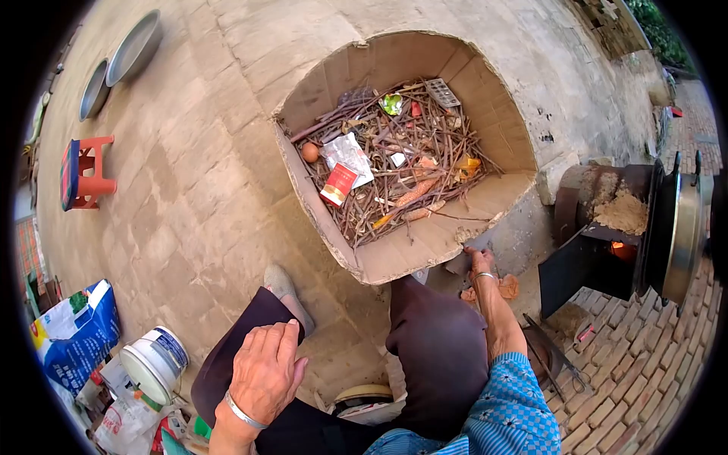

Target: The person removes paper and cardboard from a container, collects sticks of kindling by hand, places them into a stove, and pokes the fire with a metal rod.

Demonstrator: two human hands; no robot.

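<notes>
My left hand [265, 371] rests over my dark-trousered left leg, its fingers stretched out and a silver bangle on the wrist. My right hand [481, 263] reaches down beside my right knee, close to the near right corner of a cardboard box [402, 262]. Its fingers are curled in, and what they hold, if anything, is too small to make out. Inside the box lie many thin sticks [447, 144], corn cobs [417, 192], a red and white paper cup [338, 183], an eggshell [310, 152] and a crumpled white wrapper [347, 155].
A metal stove [607, 193] at right has its door open and fire [623, 249] inside. Tongs [565, 356] lie on the bricks near it. On the left are a red stool [95, 173], two metal basins [135, 48], a white bucket [155, 364] and a blue bag [80, 337].
</notes>
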